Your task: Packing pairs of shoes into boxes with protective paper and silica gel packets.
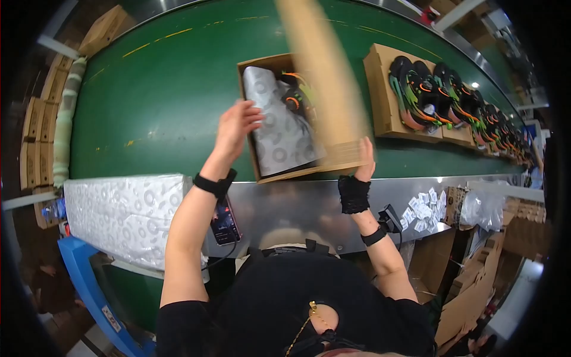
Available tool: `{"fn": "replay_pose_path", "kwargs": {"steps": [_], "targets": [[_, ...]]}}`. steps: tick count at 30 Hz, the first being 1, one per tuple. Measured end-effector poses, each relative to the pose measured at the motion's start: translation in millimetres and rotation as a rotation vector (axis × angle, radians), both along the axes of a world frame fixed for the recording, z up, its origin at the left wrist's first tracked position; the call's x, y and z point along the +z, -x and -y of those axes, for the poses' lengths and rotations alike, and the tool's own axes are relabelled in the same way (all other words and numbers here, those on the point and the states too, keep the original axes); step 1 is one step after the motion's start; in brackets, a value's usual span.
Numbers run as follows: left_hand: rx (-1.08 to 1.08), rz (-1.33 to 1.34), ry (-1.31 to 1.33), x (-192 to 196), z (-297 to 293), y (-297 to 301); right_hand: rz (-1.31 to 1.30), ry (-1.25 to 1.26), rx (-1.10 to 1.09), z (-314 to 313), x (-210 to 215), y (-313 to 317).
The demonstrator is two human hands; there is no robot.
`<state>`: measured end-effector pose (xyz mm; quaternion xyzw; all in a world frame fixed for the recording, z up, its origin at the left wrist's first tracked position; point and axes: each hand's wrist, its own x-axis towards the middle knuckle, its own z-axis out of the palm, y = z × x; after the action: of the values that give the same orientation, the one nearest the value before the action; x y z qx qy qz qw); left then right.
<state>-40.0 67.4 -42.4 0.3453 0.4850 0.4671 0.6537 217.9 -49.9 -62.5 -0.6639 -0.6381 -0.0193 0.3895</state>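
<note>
A cardboard shoebox (259, 168) stands on the green belt in front of me. Grey patterned tissue paper (275, 131) covers its left part, and a black shoe with orange and green trim (292, 101) shows beside the paper. The box's brown lid (333, 89) is smeared by motion and hides the right side. My left hand (238, 122), fingers apart, is at the left rim with fingertips over the paper. My right hand (366, 160) lies against the lid's near right corner, its fingers stretched out and partly hidden.
At right, open boxes of shoes (425, 95) form a row along the belt. A stack of patterned paper (128, 217) lies to the left, beside a phone (224, 223). Small white packets (425, 208) sit on the metal ledge (285, 208); brown boxes (37, 137) stand beyond the belt's left end.
</note>
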Motion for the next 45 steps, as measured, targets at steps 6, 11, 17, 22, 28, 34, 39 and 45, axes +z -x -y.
{"fn": "replay_pose_path", "kwargs": {"steps": [6,11,17,22,28,34,39,45], "targets": [[-0.155,-0.580,-0.169,-59,44,22,0.418,0.067,0.219,1,-40,4],[0.114,-0.759,-0.239,-50,67,2,0.426,0.179,0.225,14,-43,-5],[-0.052,-0.329,0.079,-61,39,16,0.378,0.224,0.272,4,-18,-12],[-0.070,0.206,0.205,-30,37,15,0.412,0.134,0.354,-14,42,-10],[0.237,0.156,0.056,26,112,48,0.440,-0.258,0.438,-6,95,-25],[0.578,0.317,-0.479,47,271,173,0.546,-0.252,0.240,-59,84,-146],[1.372,0.239,-0.307,72,367,160,0.399,0.349,0.096,-109,72,-235],[1.409,0.498,-0.107,48,396,117,0.261,0.483,0.190,-132,58,-233]]}}
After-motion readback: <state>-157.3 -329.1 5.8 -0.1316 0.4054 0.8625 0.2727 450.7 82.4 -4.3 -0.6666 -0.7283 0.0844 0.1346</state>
